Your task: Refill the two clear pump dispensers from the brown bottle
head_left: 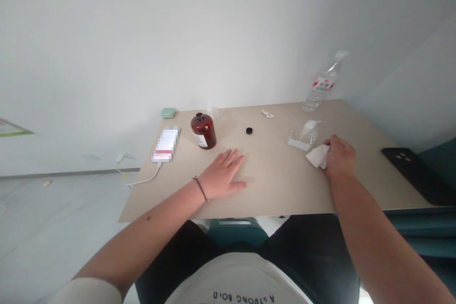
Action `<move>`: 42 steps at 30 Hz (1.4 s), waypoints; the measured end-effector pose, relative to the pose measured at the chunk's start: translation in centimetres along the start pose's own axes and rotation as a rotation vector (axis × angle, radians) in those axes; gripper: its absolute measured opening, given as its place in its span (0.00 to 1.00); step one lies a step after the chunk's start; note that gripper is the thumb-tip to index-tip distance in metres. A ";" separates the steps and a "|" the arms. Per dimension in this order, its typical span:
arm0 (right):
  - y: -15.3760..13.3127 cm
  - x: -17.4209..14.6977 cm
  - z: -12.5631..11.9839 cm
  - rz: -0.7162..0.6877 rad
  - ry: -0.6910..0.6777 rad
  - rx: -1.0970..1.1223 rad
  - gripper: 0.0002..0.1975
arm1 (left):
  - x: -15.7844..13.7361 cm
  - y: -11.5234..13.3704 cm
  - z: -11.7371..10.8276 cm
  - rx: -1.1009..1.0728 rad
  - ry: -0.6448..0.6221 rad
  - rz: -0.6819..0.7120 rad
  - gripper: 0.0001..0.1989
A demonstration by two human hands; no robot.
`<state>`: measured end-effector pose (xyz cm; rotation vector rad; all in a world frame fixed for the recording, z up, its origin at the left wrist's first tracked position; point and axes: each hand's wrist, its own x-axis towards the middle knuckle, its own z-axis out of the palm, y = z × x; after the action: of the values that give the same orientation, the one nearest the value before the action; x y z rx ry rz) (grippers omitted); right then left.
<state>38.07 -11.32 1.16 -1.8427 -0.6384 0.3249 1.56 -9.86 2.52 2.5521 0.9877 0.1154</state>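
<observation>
My left hand (223, 173) lies flat, palm down, fingers spread, on the beige table (270, 185) near its front edge; it holds nothing. A brown glass bottle (203, 131) without its cap stands just beyond it, and a small black cap (249, 130) lies further right. My right hand (340, 156) is closed on a crumpled white tissue (318, 156) pressed against the tabletop. Right behind the tissue sits a clear shallow dish (302, 137) with another bit of white tissue in it.
A phone (165, 145) on a white cable lies at the left of the table, a green case (167, 113) behind it. A clear water bottle (322, 85) stands at the back right. A black phone (416, 171) lies at the right edge. A small clear glass (214, 116) stands behind the brown bottle.
</observation>
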 end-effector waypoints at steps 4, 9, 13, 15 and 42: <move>0.2 0.1 0.0 -0.009 -0.006 0.018 0.14 | 4.2 -0.2 1.7 0.164 -0.013 0.000 0.45; -0.4 -0.1 -0.1 0.003 -0.013 0.020 0.14 | 1.1 4.6 3.7 0.139 -0.049 0.378 0.52; -0.5 -0.2 -0.1 0.018 -0.011 0.043 0.14 | -3.2 8.3 5.3 0.038 -0.098 0.659 0.50; -0.4 -0.2 0.0 0.016 -0.007 0.047 0.14 | -4.2 8.8 5.6 0.009 -0.134 0.682 0.47; -1.7 -1.1 -0.2 0.024 -0.024 -0.026 0.14 | -0.8 0.5 0.6 -0.830 0.251 0.017 0.32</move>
<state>36.79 -11.72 2.69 -1.8751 -0.6403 0.3570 1.45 -10.90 2.25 1.7998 0.7744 0.7055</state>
